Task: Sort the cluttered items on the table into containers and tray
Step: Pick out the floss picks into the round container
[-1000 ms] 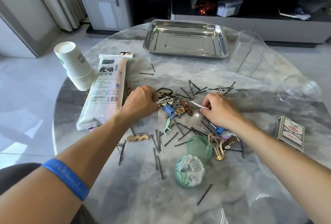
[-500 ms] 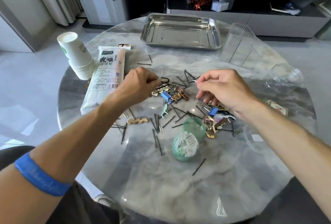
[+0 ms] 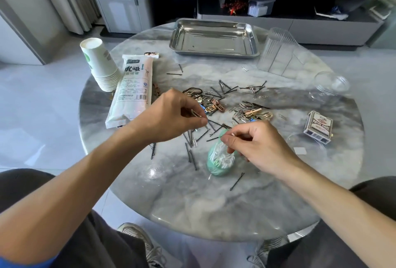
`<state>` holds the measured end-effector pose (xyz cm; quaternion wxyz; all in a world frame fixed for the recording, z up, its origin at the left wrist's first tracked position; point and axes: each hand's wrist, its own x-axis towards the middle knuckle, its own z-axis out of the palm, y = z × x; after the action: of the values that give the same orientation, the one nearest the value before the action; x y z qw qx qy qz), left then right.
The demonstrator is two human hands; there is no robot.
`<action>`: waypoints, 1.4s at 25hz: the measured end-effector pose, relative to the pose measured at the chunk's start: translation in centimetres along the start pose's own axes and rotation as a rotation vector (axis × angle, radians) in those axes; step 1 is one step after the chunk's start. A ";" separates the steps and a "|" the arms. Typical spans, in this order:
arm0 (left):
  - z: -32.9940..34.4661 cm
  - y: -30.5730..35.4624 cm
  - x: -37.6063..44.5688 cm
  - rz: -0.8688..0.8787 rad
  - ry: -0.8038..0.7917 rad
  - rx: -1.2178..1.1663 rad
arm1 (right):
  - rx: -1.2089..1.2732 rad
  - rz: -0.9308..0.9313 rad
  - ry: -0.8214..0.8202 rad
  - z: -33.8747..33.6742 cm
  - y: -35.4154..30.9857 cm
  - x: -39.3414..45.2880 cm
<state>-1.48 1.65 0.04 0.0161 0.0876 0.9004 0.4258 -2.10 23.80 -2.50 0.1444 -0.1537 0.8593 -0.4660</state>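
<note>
Round marble table (image 3: 214,210) strewn with bobby pins and clips (image 3: 225,104) mid-table. Left hand (image 3: 171,117) hovers over the pile, thumb and forefinger pinching a gold clip (image 3: 196,113). Right hand (image 3: 257,141) pinches a thin white swab-like stick, too small to identify, above the green swab container (image 3: 218,160), partly covering it. Steel tray (image 3: 214,53) at far edge. Paper cup stack (image 3: 100,66) and straw pack (image 3: 132,87) on the left; clear holder (image 3: 278,55), clear jar (image 3: 330,87) and card box (image 3: 318,127) on the right. Pins under both hands are hidden.
</note>
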 end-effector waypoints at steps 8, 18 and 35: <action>1.1 0.5 0.2 0.012 -0.150 0.010 | -0.105 0.067 0.033 2.2 0.0 -0.5; 0.4 0.4 0.9 -0.028 -0.120 0.043 | -0.113 0.124 0.008 2.4 0.1 -0.3; 4.2 -0.7 1.4 -0.161 -0.104 0.138 | -0.178 0.057 0.183 0.9 0.2 0.5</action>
<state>-2.53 4.64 -3.09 0.0907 0.0377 0.9297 0.3549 -2.27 23.05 -3.18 0.0646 -0.0984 0.9109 -0.3956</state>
